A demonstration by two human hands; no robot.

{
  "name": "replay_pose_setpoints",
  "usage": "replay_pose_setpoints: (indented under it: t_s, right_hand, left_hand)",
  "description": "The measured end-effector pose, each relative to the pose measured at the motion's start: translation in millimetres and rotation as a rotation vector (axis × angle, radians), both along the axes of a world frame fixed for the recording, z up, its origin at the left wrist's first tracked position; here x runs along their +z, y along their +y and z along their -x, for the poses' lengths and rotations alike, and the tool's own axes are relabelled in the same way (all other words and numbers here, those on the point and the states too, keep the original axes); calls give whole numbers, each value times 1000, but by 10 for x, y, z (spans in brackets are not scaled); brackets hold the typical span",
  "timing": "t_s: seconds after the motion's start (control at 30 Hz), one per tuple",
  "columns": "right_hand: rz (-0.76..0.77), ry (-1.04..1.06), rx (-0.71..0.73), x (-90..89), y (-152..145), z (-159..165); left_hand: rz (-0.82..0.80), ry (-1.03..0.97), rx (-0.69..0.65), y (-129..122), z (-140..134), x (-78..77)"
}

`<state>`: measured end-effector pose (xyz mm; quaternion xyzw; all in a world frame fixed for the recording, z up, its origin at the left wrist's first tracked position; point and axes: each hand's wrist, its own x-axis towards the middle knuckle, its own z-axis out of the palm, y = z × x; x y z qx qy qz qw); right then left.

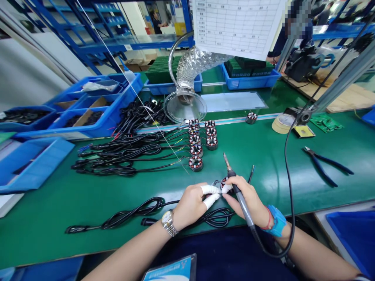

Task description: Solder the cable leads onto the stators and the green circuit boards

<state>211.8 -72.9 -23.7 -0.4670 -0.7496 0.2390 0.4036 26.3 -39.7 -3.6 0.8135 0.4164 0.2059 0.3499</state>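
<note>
Blue bins (250,82) stand on our green bench (263,156), shelves (137,46) behind; our left hand (190,205) pinches a black cable (171,202), our right hand (252,200) grips a soldering iron (244,207).

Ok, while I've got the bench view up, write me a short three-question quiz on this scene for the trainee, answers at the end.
1. Which hand holds the slim soldering iron with the grey-and-black handle?
2. True or false: the steel-nosed pliers with long dark-blue handles lie to the left of the soldering iron.
3. Fill in the colour: the thin, tube-shaped finger covers on the left hand are ____.

Key:
1. The right hand.
2. False; they lie to its right on the green bench top.
3. White.
</note>
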Motion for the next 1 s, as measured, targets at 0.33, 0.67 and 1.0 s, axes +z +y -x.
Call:
replay_pose_setpoints:
  t_s: [0.33,0.67,1.0]
  right_hand:
    - [-73,-39,-91,5,-17,124]
    - [-70,-34,-67,-11,9,110]
    - [-128,-66,-128,4,-19,55]
  left_hand:
    - [-73,41,48,-35,-7,-37]
    - [-35,32,22,-30,6,-38]
    - [-196,143,27,-88,383,70]
